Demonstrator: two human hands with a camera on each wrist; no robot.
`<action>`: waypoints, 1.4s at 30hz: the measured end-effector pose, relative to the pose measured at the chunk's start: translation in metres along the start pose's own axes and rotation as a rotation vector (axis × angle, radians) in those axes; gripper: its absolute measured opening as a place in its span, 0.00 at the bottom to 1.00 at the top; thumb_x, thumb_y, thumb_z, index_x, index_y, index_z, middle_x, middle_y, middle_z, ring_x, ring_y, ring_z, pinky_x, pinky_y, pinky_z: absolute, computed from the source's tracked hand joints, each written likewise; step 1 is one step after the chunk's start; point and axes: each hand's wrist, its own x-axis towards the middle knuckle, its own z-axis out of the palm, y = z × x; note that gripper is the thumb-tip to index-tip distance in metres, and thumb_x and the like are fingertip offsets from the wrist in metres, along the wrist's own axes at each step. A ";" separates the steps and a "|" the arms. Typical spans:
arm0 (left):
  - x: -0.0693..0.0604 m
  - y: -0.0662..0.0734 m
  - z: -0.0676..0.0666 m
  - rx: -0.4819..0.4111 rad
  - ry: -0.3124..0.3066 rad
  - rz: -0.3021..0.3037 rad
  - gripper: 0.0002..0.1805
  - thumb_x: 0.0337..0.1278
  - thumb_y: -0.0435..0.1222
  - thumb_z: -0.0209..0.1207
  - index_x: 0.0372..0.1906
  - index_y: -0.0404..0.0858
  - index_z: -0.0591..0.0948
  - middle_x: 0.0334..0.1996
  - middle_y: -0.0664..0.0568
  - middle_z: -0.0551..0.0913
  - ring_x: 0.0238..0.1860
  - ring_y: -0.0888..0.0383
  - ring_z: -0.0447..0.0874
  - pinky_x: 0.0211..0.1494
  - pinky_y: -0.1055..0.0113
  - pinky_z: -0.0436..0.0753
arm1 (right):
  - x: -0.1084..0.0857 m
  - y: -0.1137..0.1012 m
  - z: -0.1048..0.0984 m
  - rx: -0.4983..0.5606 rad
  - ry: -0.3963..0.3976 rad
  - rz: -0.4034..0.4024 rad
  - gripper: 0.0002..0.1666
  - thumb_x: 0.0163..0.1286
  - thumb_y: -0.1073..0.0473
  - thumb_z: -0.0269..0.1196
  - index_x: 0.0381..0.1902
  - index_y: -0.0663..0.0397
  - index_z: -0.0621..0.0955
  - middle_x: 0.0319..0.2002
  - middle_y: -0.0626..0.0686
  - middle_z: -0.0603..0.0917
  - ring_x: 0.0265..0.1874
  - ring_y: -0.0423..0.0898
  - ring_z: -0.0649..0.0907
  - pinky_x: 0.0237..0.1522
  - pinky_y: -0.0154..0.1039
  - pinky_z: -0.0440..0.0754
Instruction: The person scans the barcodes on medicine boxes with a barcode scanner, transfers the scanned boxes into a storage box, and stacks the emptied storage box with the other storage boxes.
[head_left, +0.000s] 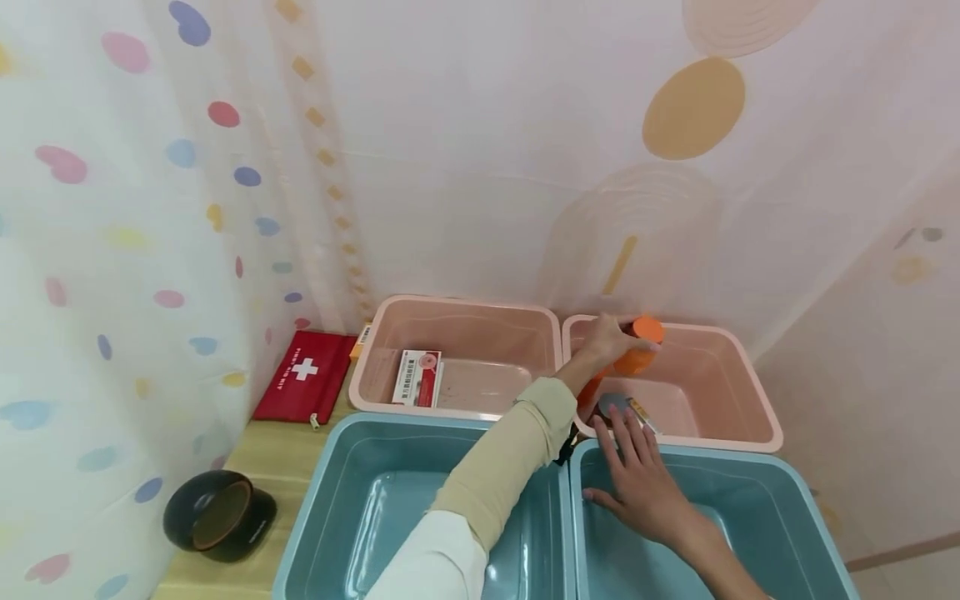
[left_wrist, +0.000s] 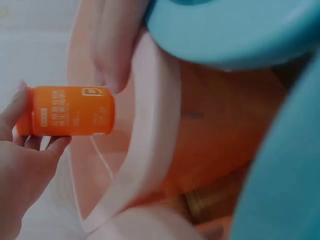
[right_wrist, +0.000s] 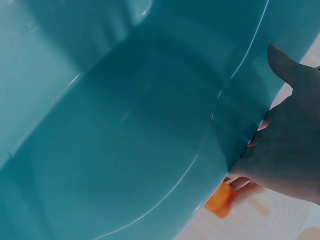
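My left hand (head_left: 602,342) grips an orange bottle (head_left: 636,360) by its cap end, over the right pink bin (head_left: 720,392). The left wrist view shows the bottle (left_wrist: 72,111) side on, with white print, between thumb and fingers. My right hand (head_left: 648,492) has its fingers spread, reaching across the front rims of the right blue bin (head_left: 795,483) and that pink bin. Below its fingertips in the pink bin lie a grey round thing (head_left: 613,405) and a small narrow box (head_left: 642,414), partly hidden. Something orange-red (head_left: 588,392) shows beside my left wrist.
A left pink bin (head_left: 480,379) holds white-and-red medicine boxes (head_left: 417,377). The left blue bin (head_left: 397,500) stands in front of it. On the yellow-green cloth (head_left: 281,450) are a red first aid pouch (head_left: 305,375) and a black rounded object (head_left: 219,515). A patterned curtain (head_left: 465,167) hangs behind.
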 end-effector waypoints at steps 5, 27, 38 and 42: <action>0.003 -0.016 -0.001 0.191 -0.035 0.019 0.25 0.62 0.34 0.78 0.64 0.35 0.89 0.56 0.42 0.92 0.46 0.57 0.85 0.50 0.73 0.84 | 0.000 -0.003 0.007 -0.023 0.020 -0.029 0.60 0.70 0.44 0.77 0.85 0.67 0.59 0.86 0.74 0.52 0.85 0.75 0.50 0.81 0.79 0.50; 0.067 -0.087 0.019 0.586 -0.086 -0.084 0.17 0.68 0.34 0.72 0.60 0.40 0.90 0.58 0.51 0.90 0.57 0.54 0.85 0.56 0.65 0.88 | -0.001 -0.005 0.004 -0.015 0.065 -0.074 0.61 0.67 0.47 0.79 0.84 0.70 0.60 0.85 0.76 0.54 0.84 0.77 0.51 0.80 0.81 0.51; -0.002 -0.001 -0.046 0.524 -0.149 0.098 0.17 0.81 0.32 0.58 0.63 0.29 0.88 0.56 0.38 0.91 0.49 0.54 0.90 0.51 0.72 0.85 | 0.001 0.018 0.007 -0.003 0.089 -0.102 0.60 0.69 0.47 0.77 0.84 0.69 0.59 0.85 0.76 0.53 0.83 0.78 0.51 0.78 0.82 0.52; -0.021 0.011 -0.102 0.395 -0.156 0.226 0.19 0.85 0.29 0.51 0.65 0.22 0.84 0.45 0.33 0.88 0.25 0.63 0.69 0.30 0.75 0.70 | 0.008 0.030 0.016 -0.038 0.126 -0.134 0.61 0.69 0.46 0.77 0.85 0.67 0.58 0.85 0.75 0.53 0.83 0.78 0.53 0.77 0.82 0.55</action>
